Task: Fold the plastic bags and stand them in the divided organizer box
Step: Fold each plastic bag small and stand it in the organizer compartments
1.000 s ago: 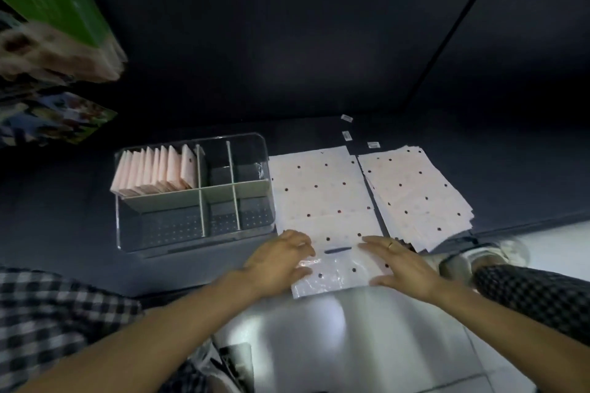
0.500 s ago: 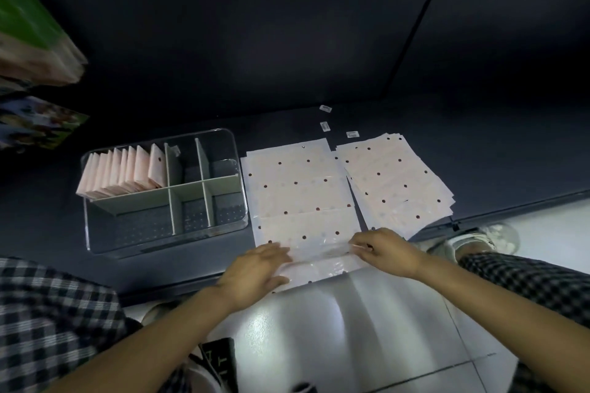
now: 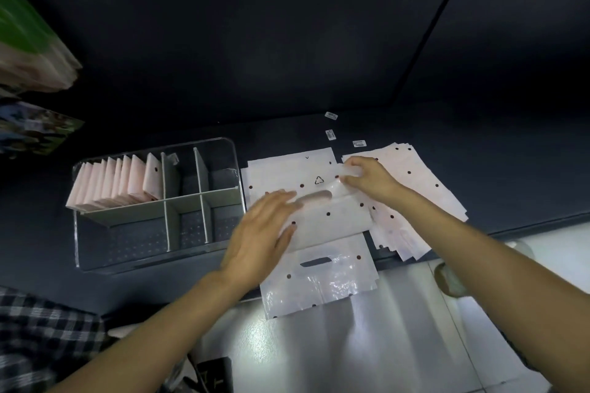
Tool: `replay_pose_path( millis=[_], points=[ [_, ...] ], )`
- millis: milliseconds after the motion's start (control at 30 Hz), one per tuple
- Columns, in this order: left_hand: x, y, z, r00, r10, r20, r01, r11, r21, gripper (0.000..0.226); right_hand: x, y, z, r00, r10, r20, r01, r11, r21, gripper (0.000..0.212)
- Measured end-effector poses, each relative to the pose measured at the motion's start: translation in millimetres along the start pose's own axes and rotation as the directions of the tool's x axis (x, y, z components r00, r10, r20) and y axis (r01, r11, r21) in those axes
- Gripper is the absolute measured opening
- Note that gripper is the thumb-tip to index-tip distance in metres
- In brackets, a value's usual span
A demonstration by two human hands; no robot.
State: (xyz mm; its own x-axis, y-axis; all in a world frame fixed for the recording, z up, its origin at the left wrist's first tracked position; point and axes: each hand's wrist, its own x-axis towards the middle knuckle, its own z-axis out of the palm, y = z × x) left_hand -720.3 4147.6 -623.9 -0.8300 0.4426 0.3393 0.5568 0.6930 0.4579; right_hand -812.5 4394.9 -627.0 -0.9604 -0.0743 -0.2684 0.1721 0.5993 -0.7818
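A pale pink dotted plastic bag point(image 3: 332, 220) lies on the dark table with its near edge folded up toward the far edge. My right hand point(image 3: 367, 179) pinches that folded edge at the far right corner. My left hand point(image 3: 265, 233) lies flat with straight fingers on the bag's left side. Beneath it another bag point(image 3: 322, 277) with a handle slot hangs over the table's front edge. The clear divided organizer box point(image 3: 153, 252) stands to the left, with several folded bags point(image 3: 118, 185) upright in its far left compartment.
A fanned stack of dotted bags point(image 3: 418, 195) lies to the right of the working bag. Small white labels point(image 3: 330, 134) sit behind it. Green and printed packs point(image 3: 28, 51) hang at the far left. A light floor point(image 3: 319, 344) shows below the table edge.
My right hand has carried the bag's near edge up and away, folding it toward the far edge. My left hand moved forward onto the bag's left side.
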Motion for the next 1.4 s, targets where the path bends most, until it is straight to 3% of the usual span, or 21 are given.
replay_pose_path(
  millis=[133, 233, 267, 333, 433, 500, 567, 800, 867, 967, 1067, 1233, 1300, 1400],
  points=[
    [-22, -5, 38, 0.929, -0.001, 0.369, -0.032, 0.996, 0.085, 0.053, 25, 10, 18, 0.991, 0.061, -0.117, -0.069, 0.996, -0.059, 0.037],
    [-38, -15, 65, 0.839, -0.075, 0.539, -0.05, 0.975, 0.215, 0.065, 13, 19, 32, 0.951, -0.062, -0.304, -0.034, 0.953, -0.3, 0.042],
    [-41, -17, 71, 0.821, -0.093, 0.563, -0.056, 0.969, 0.241, 0.067, 3, 21, 39, 0.944, -0.141, -0.299, 0.021, 0.927, -0.374, 0.04],
    [-44, -19, 79, 0.799, -0.102, 0.593, -0.077, 0.96, 0.269, 0.068, -22, 27, 53, 0.936, -0.323, -0.142, 0.217, 0.844, -0.491, 0.037],
    [-44, -20, 84, 0.782, -0.098, 0.615, -0.127, 0.941, 0.312, 0.077, -60, 44, 77, 0.817, -0.539, 0.205, 0.53, 0.562, -0.635, 0.043],
    [-45, -22, 85, 0.775, -0.109, 0.623, -0.125, 0.939, 0.32, 0.078, -76, 54, 85, 0.763, -0.519, 0.386, 0.62, 0.415, -0.666, 0.054],
    [-47, -24, 85, 0.776, -0.112, 0.621, -0.127, 0.936, 0.327, 0.079, -86, 67, 79, 0.78, -0.455, 0.431, 0.602, 0.355, -0.715, 0.06],
    [-65, -37, 58, 0.81, -0.103, 0.577, -0.112, 0.939, 0.326, 0.081, -96, 97, 23, 0.874, -0.323, 0.363, 0.464, 0.335, -0.82, 0.062],
    [-68, -40, 46, 0.825, -0.095, 0.557, -0.129, 0.928, 0.35, 0.08, -96, 95, 18, 0.875, -0.371, 0.311, 0.443, 0.356, -0.823, 0.057],
    [-73, -42, 36, 0.807, -0.128, 0.577, -0.116, 0.923, 0.368, 0.077, -88, 83, 22, 0.824, -0.54, 0.172, 0.447, 0.432, -0.784, 0.026],
    [-72, -38, 36, 0.809, -0.148, 0.569, -0.119, 0.906, 0.405, 0.075, -78, 69, 36, 0.819, -0.566, 0.09, 0.457, 0.55, -0.699, 0.032],
    [-65, -29, 40, 0.849, -0.197, 0.49, -0.007, 0.924, 0.383, 0.071, -62, 59, 50, 0.783, -0.576, 0.233, 0.564, 0.501, -0.657, 0.026],
    [-62, -26, 44, 0.848, -0.23, 0.477, 0.084, 0.947, 0.309, 0.074, -58, 63, 50, 0.805, -0.494, 0.329, 0.569, 0.484, -0.665, 0.038],
    [-59, -23, 50, 0.87, -0.286, 0.402, 0.205, 0.951, 0.232, 0.054, -57, 66, 48, 0.817, -0.44, 0.372, 0.566, 0.491, -0.662, 0.053]
  ],
)
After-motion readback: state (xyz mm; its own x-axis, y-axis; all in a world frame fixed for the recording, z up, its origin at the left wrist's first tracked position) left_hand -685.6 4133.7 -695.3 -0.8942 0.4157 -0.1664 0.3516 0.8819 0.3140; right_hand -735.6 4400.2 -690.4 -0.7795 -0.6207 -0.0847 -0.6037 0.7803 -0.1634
